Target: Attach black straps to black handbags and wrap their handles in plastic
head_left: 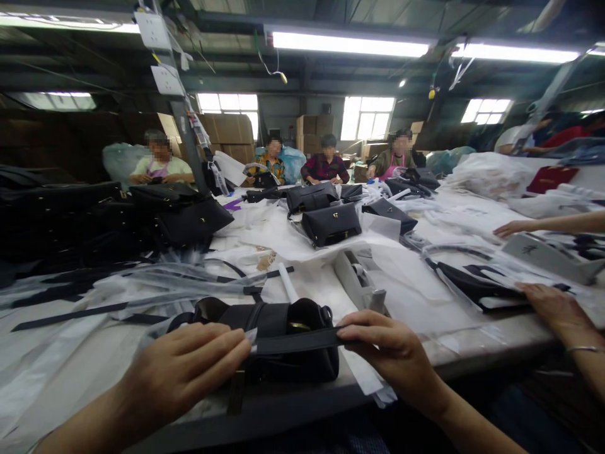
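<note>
A small black handbag [283, 328] lies open at the table's near edge, right in front of me. Across its front runs a flat black strap [297, 342], stretched between my two hands. My left hand [184, 369] pinches the strap's left end, where a bit of clear plastic wrap shows at the fingertips. My right hand [387, 350] grips the strap's right end with curled fingers. Both hands rest against the bag.
Black handbags [331, 224] and clear plastic sleeves with straps [142, 287] cover the white table [411, 290]. A neighbour's hand [555, 309] rests on a wrapped black piece at right. Another arm [543, 225] reaches in farther back. Several people sit at the far end.
</note>
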`<state>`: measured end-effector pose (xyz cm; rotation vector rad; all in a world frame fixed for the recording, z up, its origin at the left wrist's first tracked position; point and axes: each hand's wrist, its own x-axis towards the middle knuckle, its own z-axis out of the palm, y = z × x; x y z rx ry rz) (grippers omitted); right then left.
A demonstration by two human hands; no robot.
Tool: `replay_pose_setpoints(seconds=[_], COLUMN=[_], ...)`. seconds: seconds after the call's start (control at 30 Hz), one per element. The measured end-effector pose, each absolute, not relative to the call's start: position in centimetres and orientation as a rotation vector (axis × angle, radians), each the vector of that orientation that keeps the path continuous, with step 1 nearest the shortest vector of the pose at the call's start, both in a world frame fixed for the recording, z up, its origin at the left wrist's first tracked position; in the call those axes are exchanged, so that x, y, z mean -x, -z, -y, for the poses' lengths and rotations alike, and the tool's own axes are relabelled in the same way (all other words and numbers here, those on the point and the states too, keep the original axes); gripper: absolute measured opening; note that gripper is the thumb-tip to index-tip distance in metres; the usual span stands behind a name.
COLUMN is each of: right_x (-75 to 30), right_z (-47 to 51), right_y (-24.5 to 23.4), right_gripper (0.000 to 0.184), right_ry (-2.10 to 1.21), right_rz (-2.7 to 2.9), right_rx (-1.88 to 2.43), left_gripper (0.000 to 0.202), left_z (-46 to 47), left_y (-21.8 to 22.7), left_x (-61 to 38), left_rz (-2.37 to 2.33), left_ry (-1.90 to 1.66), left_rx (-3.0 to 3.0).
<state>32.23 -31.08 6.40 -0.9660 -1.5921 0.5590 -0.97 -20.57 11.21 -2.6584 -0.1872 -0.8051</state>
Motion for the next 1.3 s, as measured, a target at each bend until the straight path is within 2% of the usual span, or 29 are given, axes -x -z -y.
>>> replay_pose_setpoints(seconds=[0.07, 0.17, 0.3, 0.37, 0.47, 0.53, 0.7, 0.8, 0.97, 1.03, 1.17, 1.3], right_x=[-32.2, -32.2, -32.1, -31.7, -30.6, -29.5, -27.7, -28.3, -30.0, -30.1, -29.7, -30.0], right_z=[31.4, 31.7, 32.1, 32.2, 32.1, 32.0, 31.3, 30.8, 29.7, 29.1, 28.4, 28.4], right_y=[-6.0, -5.1, -4.3, -4.5, -5.5, -6.5, -8.4, -8.2, -5.7, -4.8, -4.4, -4.5], right_gripper=[0.034, 0.041, 0.037, 0.030, 0.017, 0.011, 0.023, 0.024, 0.031, 0.035, 0.029, 0.030], right_ry=[-0.382, -0.316, -0.353, -0.364, -0.431, -0.531, -0.819, -0.791, -0.397, -0.440, -0.546, -0.584], right_rz=[1.692, 1.734, 1.693, 1.628, 1.522, 1.484, 1.371, 1.321, 1.290, 1.365, 1.442, 1.507], right_rx=[0.910, 0.892, 0.981, 1.030, 1.103, 1.141, 1.135, 1.079, 1.216, 1.209, 1.123, 1.027], left_gripper=[0.036, 0.041, 0.047, 0.040, 0.026, 0.026, 0.026, 0.024, 0.048, 0.056, 0.062, 0.066], left_z=[21.3, 21.8, 21.5, 21.1, 20.7, 20.9, 22.9, 23.5, 21.6, 20.5, 19.5, 19.8], left_y=[-10.8, -10.3, -10.0, -10.1, -10.6, -11.3, -13.4, -14.2, -14.5, -14.7, -15.3, -15.5], left_x=[1.4, 1.9, 2.1, 1.5, -0.5, -2.3, -6.6, -8.2, -9.5, -9.8, -10.3, -10.7], left_rz=[0.138, 0.160, 0.338, 0.470, 0.753, 0.958, 1.033, 1.045, 1.469, 1.561, 1.656, 1.697], left_ry=[0.746, 0.693, 0.754, 0.811, 0.744, 0.605, 0.547, 0.562, 0.606, 0.519, 0.178, 0.223], left_rx=[2.599, 2.635, 2.754, 2.812, 2.994, 3.175, 3.581, 3.686, 3.754, 3.750, 3.791, 3.764])
